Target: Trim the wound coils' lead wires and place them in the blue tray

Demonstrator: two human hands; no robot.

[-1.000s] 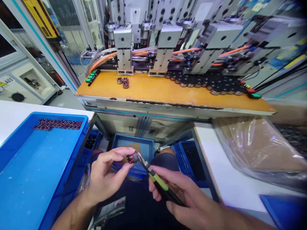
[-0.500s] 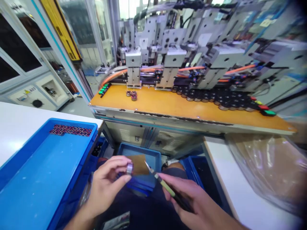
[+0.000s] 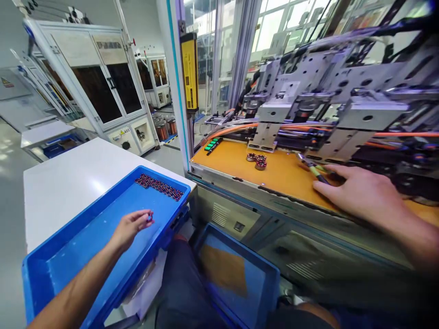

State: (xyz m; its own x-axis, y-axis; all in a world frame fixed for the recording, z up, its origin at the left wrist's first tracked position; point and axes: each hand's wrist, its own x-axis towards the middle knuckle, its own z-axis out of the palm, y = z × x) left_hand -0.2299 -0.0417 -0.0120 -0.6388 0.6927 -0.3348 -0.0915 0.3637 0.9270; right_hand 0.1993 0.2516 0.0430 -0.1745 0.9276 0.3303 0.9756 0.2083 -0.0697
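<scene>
My left hand [image 3: 129, 228] is above the blue tray [image 3: 72, 242], its fingertips closed on a small ring-shaped metal part [image 3: 150, 216]. Similar ring parts with reddish-copper insides stand packed in rows [image 3: 159, 186] at the tray's far end. Over the orange worktop [image 3: 226, 160], my right hand [image 3: 360, 192] grips small pliers [image 3: 313, 170] with a pointed metal tip and yellow-green and black handles. The tip is close to the worktop; whether it touches cannot be made out. Left of the pliers sits a small group of ring parts [image 3: 260, 162] on the worktop.
Machine fixtures [image 3: 274, 116] with orange hoses line the back of the worktop. Green buttons [image 3: 211, 145] are at its left end, beside a frame post with a yellow unit [image 3: 190, 75]. A white table [image 3: 65, 176] bears the tray. Below, another blue bin [image 3: 264, 274] holds brown cardboard.
The view has swung left. My left hand has carried the ring part from above my lap to over the tray. My right hand has moved the pliers from my lap up to the worktop.
</scene>
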